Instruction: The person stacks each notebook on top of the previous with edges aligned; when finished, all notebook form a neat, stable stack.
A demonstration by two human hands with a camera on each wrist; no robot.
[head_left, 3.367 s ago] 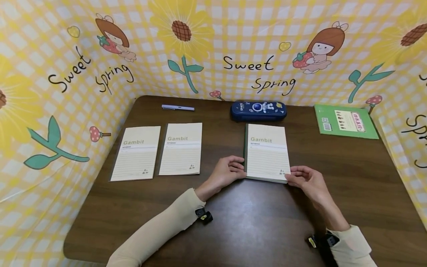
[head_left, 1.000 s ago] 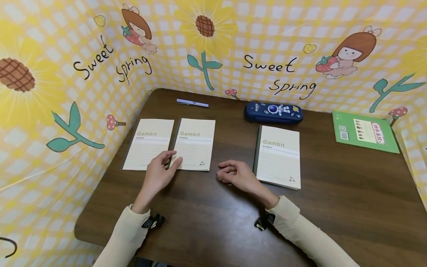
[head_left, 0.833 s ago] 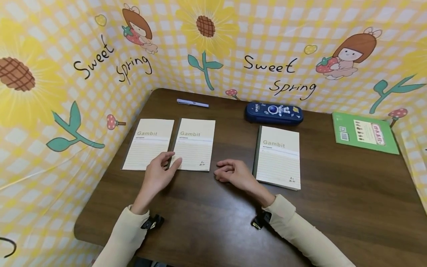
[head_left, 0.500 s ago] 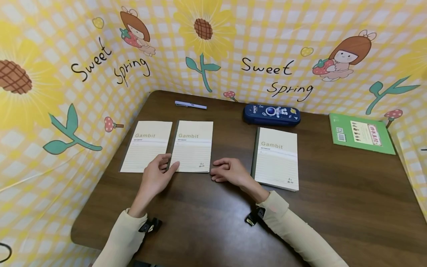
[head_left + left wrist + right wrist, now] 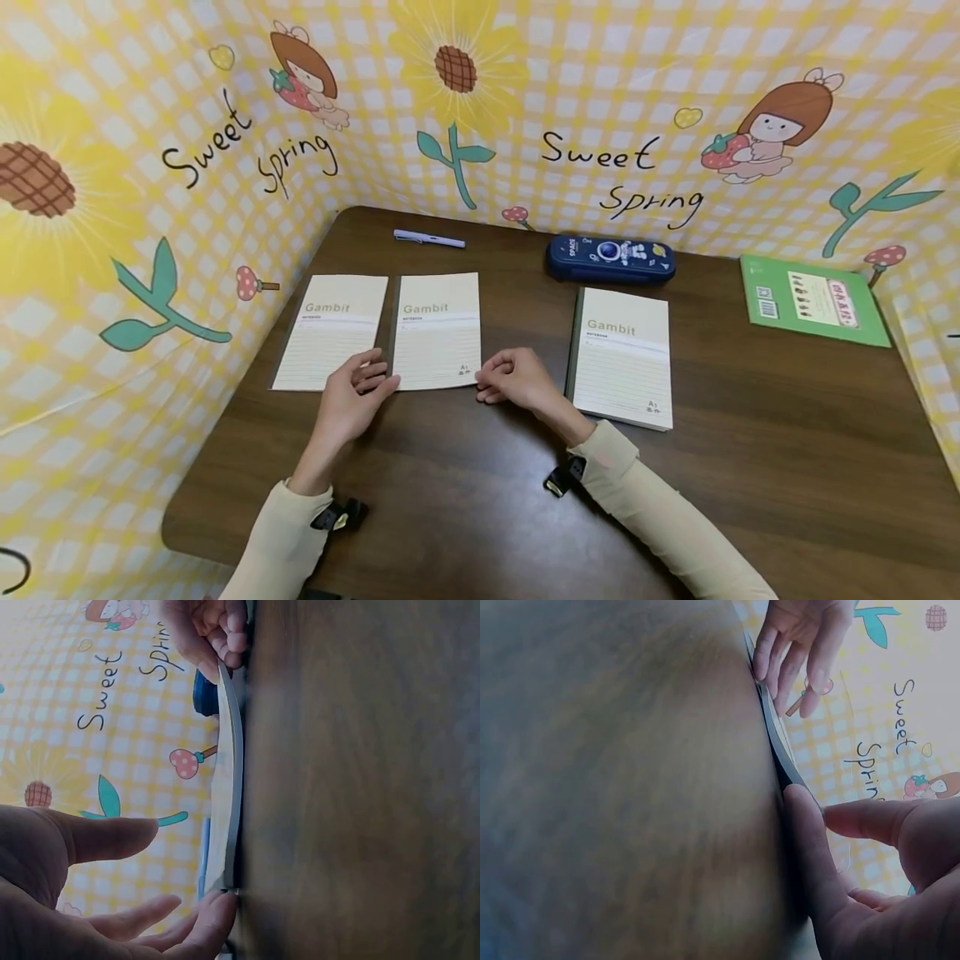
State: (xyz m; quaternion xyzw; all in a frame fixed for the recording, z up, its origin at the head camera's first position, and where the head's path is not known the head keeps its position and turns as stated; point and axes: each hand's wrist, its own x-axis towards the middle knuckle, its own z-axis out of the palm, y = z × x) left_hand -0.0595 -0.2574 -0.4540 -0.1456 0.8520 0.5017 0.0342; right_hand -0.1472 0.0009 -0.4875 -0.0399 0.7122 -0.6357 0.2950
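Note:
A cream "Gambit" notebook [image 5: 437, 333] with a dark spine lies between my hands. Its lower right corner is pinched between thumb and forefinger of my right hand [image 5: 520, 382], and that side bows upward in both wrist views. At the lower left, my left hand [image 5: 348, 396] has its fingertips against the spine, while its thumb [image 5: 112, 838] stands apart from the cover. Just left of it is a second cream notebook [image 5: 333, 325], partly covered by the left hand. To the right of my right hand is a small stack of matching notebooks [image 5: 624, 354].
A lavender pen [image 5: 429, 239] lies near the back edge of the brown table [image 5: 750, 467]. Right of it are a navy space-print pencil case [image 5: 611, 260] and a green book [image 5: 813, 300]. A yellow checked cloth [image 5: 360, 158] walls the table's back and sides.
Both hands left the notebook stack and came over to the left notebooks. The right hand moved left onto the middle notebook's corner, which now lifts slightly. The left hand shifted slightly to its spine.

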